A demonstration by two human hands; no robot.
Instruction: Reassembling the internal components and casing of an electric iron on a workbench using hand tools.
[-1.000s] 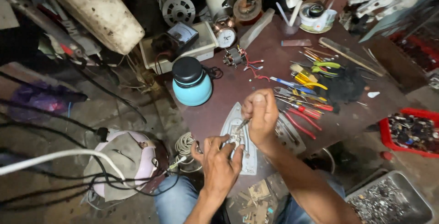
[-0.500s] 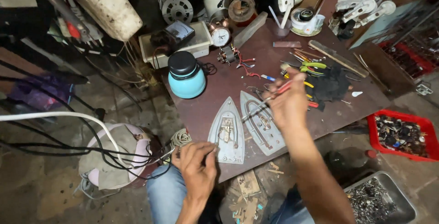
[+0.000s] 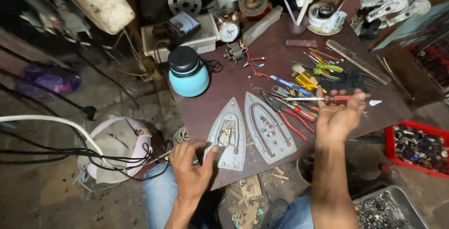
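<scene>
Two grey iron soleplates lie side by side on the dark brown table. My left hand rests at the table's near edge, its thumb and fingertips touching the wide end of the left soleplate. The right soleplate lies apart from both hands. My right hand is raised palm up over the pile of tools, holding a red-handled screwdriver across its fingers, shaft pointing left.
A blue jug with a black lid stands at the table's left. Red-handled pliers, screwdrivers and cutters lie right of the soleplates. A meter box, a small gauge, a red bin and cables surround the work area.
A second soleplate has come into view beside the first. My right hand moved right and up to the tool pile with the screwdriver. My left hand dropped to the left soleplate's near end.
</scene>
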